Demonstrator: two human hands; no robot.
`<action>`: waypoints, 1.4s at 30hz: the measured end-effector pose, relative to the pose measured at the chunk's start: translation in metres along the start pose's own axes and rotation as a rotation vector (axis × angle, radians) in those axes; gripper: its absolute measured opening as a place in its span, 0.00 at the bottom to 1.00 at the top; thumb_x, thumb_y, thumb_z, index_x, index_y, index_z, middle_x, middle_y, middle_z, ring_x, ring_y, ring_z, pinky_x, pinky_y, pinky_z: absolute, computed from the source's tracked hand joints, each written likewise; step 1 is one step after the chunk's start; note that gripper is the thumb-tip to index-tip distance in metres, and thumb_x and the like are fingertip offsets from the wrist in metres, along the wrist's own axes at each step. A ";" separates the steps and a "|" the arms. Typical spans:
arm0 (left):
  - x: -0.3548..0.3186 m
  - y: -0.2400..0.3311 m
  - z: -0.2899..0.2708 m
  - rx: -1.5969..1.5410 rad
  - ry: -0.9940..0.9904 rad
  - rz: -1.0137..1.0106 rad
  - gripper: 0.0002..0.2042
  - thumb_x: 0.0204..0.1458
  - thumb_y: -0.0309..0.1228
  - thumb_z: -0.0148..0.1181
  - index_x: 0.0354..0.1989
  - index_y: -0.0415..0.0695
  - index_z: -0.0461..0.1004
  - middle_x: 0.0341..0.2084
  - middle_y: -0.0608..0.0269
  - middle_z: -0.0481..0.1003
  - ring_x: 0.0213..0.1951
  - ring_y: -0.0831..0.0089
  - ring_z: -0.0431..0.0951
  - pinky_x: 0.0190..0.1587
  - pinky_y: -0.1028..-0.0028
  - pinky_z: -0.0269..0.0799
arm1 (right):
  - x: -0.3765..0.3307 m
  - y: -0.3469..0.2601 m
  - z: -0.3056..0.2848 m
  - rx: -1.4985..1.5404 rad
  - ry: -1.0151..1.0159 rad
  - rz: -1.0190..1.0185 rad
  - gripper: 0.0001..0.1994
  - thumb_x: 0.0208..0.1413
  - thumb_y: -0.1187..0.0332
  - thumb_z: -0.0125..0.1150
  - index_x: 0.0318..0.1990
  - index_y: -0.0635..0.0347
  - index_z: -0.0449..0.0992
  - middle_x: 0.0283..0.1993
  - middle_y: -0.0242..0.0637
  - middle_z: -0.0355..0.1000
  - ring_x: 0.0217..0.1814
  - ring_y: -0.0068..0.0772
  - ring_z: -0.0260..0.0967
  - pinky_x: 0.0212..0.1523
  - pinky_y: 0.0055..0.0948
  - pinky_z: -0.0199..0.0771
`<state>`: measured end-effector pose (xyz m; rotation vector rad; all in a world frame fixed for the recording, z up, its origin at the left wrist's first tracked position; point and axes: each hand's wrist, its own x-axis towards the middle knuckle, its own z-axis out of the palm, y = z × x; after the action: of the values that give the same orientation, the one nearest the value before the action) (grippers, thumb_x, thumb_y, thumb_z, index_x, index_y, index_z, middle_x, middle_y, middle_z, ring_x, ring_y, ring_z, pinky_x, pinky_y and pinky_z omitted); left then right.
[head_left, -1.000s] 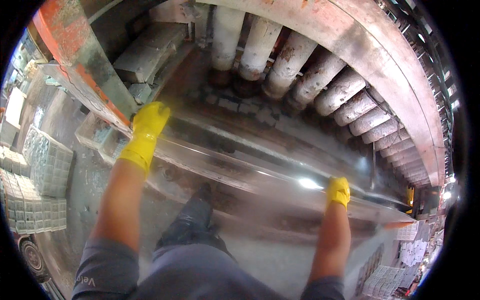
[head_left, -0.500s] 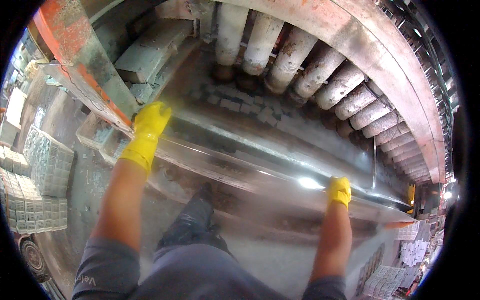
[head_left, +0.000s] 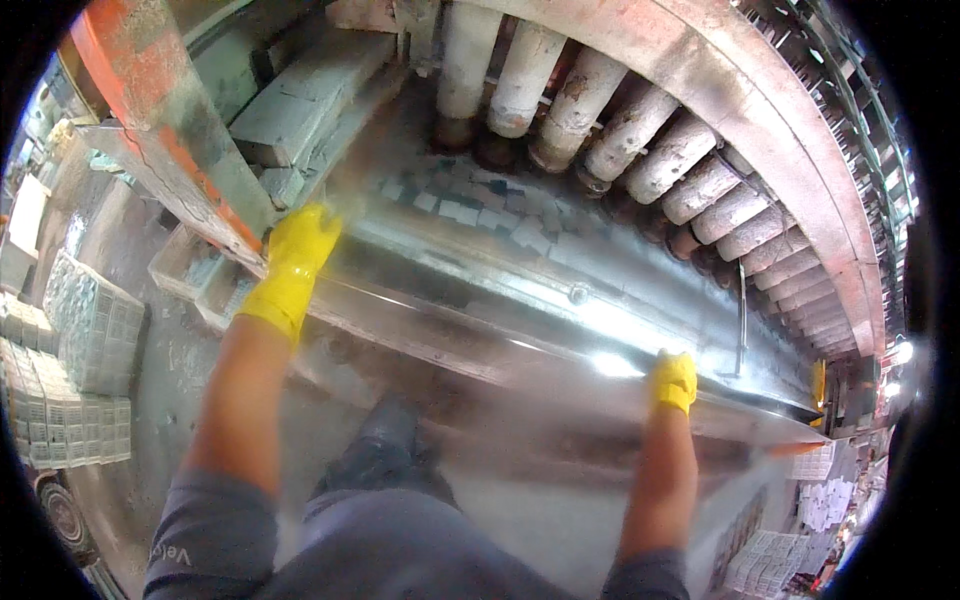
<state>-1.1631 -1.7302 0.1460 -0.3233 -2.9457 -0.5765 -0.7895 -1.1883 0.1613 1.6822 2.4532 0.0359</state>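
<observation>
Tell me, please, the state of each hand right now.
Left hand: closed on the metal rail.
Right hand: closed on the same metal rail.

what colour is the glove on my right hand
The right glove is yellow, head view.

White glare on ledge (head_left: 520,346); hazy centre; fisheye-bent margins.

Left hand (head_left: 304,242) and right hand (head_left: 674,381), yellow-gloved, on long metal rail (head_left: 455,334); thick cylinders (head_left: 580,108) beyond
</observation>
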 end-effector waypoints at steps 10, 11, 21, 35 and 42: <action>-0.016 -0.013 -0.003 0.084 -0.196 0.203 0.22 0.53 0.45 0.66 0.54 0.47 0.80 0.48 0.50 0.81 0.52 0.50 0.80 0.55 0.56 0.74 | -0.021 0.015 0.028 0.271 0.218 0.107 0.30 0.61 0.44 0.59 0.58 0.60 0.75 0.56 0.55 0.78 0.58 0.56 0.76 0.56 0.50 0.75; -0.012 -0.017 0.006 0.062 -0.188 0.271 0.23 0.53 0.45 0.66 0.55 0.47 0.80 0.48 0.50 0.81 0.53 0.50 0.79 0.56 0.56 0.73 | -0.018 0.017 0.042 0.294 0.286 0.096 0.31 0.60 0.43 0.60 0.59 0.60 0.75 0.56 0.55 0.77 0.58 0.56 0.76 0.56 0.50 0.75; 0.060 -0.021 0.114 0.122 -0.350 0.523 0.32 0.54 0.49 0.65 0.64 0.42 0.72 0.59 0.43 0.75 0.61 0.47 0.74 0.64 0.56 0.67 | -0.114 -0.096 0.030 0.404 0.323 0.245 0.29 0.59 0.46 0.60 0.60 0.58 0.77 0.54 0.48 0.79 0.57 0.52 0.76 0.56 0.47 0.74; 0.090 0.034 0.217 0.318 -0.520 0.344 0.45 0.56 0.58 0.59 0.73 0.36 0.57 0.72 0.41 0.58 0.72 0.46 0.57 0.72 0.52 0.54 | -0.097 -0.093 0.040 0.416 0.378 0.273 0.28 0.59 0.47 0.62 0.59 0.57 0.78 0.56 0.47 0.79 0.60 0.51 0.74 0.61 0.46 0.71; 0.129 0.049 0.223 0.210 -0.610 0.530 0.43 0.55 0.55 0.60 0.74 0.41 0.57 0.74 0.44 0.55 0.74 0.47 0.55 0.74 0.53 0.52 | -0.070 -0.122 0.012 0.429 0.328 0.294 0.28 0.60 0.47 0.62 0.60 0.57 0.78 0.58 0.47 0.78 0.60 0.51 0.75 0.61 0.44 0.72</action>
<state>-1.2941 -1.5760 -0.0206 -1.4112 -3.1890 -0.0976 -0.8758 -1.2987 0.1447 2.3808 2.5450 -0.2093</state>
